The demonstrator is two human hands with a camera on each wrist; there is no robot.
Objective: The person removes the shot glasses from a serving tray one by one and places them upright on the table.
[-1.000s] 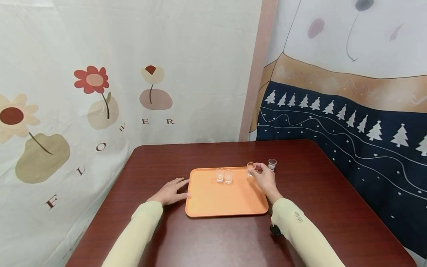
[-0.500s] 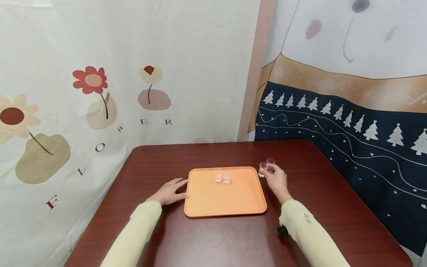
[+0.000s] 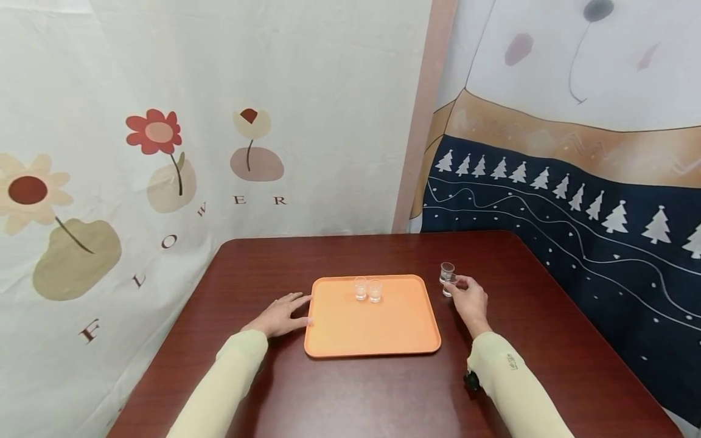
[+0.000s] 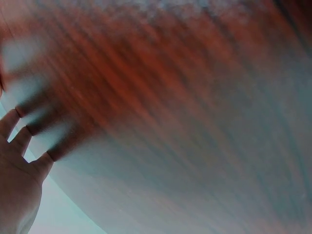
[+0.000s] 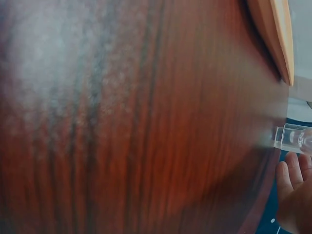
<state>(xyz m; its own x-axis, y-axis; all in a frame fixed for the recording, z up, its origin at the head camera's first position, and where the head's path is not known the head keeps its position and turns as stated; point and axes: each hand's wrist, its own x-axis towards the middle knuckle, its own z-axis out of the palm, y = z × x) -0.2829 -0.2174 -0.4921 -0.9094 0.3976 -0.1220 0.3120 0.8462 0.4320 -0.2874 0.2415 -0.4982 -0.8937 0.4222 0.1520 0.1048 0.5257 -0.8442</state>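
Observation:
My right hand (image 3: 470, 302) pinches a small clear shot glass (image 3: 448, 291) upright, right of the orange tray (image 3: 378, 334). In the right wrist view, that shot glass (image 5: 291, 138) shows at the right edge with its base at or close to the tabletop, beside the fingers. A second shot glass (image 3: 446, 270) stands just behind it on the table. Two more clear shot glasses, a left one (image 3: 360, 289) and a right one (image 3: 375, 292), stand side by side near the tray's back edge. My left hand (image 3: 279, 315) has its fingers spread, fingertips touching the tray's left edge.
The dark red-brown wooden table (image 3: 350, 395) spreads all around the tray. A pale flower-print curtain (image 3: 328, 121) hangs behind it, and a navy curtain with white trees (image 3: 575, 243) borders the right side.
The right hand has carried its shot glass rightward off the tray's back right corner to the table, in front of the standing glass. The left hand has stayed at the tray edge.

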